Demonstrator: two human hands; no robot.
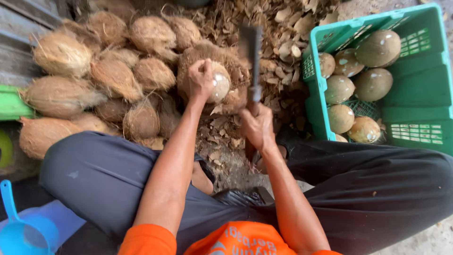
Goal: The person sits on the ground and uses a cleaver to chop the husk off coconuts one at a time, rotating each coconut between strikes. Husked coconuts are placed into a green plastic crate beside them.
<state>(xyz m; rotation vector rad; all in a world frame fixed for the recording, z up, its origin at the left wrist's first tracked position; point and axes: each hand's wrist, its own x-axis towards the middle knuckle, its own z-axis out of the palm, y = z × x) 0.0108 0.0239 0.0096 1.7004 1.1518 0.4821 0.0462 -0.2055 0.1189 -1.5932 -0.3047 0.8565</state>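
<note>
My left hand (200, 79) grips a partly husked coconut (220, 83), its pale shell showing through brown fibre. My right hand (258, 127) is closed around the handle of a heavy cleaver (250, 45), whose blurred blade is raised just right of the coconut. Both hands are over a ground covered with husk chips, between my knees in dark trousers.
A heap of several unhusked brown coconuts (113, 75) lies at the left. A green plastic crate (415, 94) at the right holds several peeled coconuts (373, 84). Husk scraps (283, 42) cover the ground ahead. A blue scoop (21, 231) sits at the lower left.
</note>
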